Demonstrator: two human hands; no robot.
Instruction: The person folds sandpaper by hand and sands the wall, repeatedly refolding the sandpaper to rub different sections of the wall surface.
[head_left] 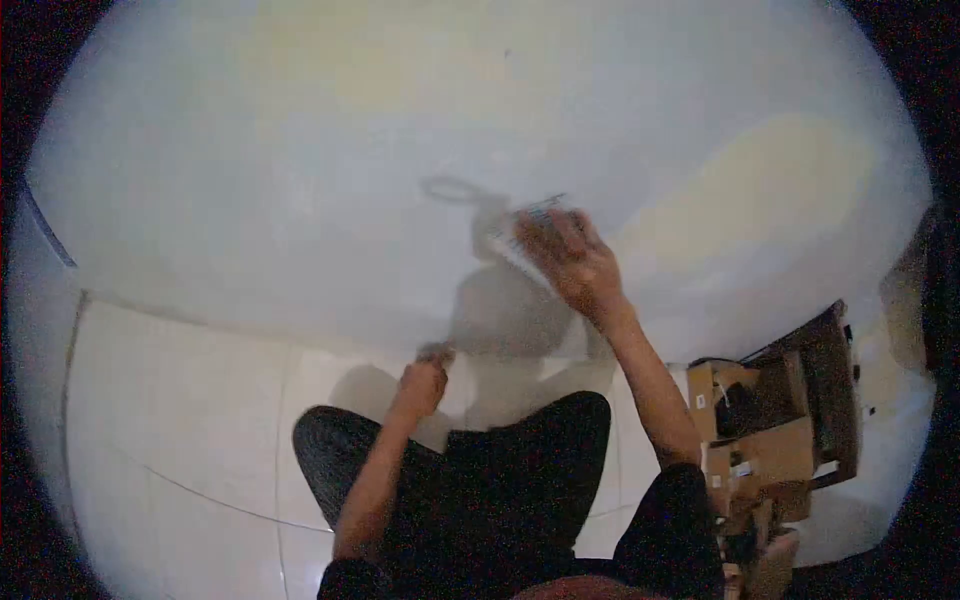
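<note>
Against the pale wall, my right hand is raised with its fingers bent round a small bluish-white thing, blurred and partly hidden by the fingers. Shadows of the hand and the thing fall on the wall to its left. My left hand is closed low down, over the tiled floor near the foot of the wall and above my left knee. A dark bit shows at its fingertips, too small to name.
Open cardboard boxes with dark things inside stand on the floor at the right, by the wall. My bent knees in dark trousers are between my arms. Yellowish patches mark the wall.
</note>
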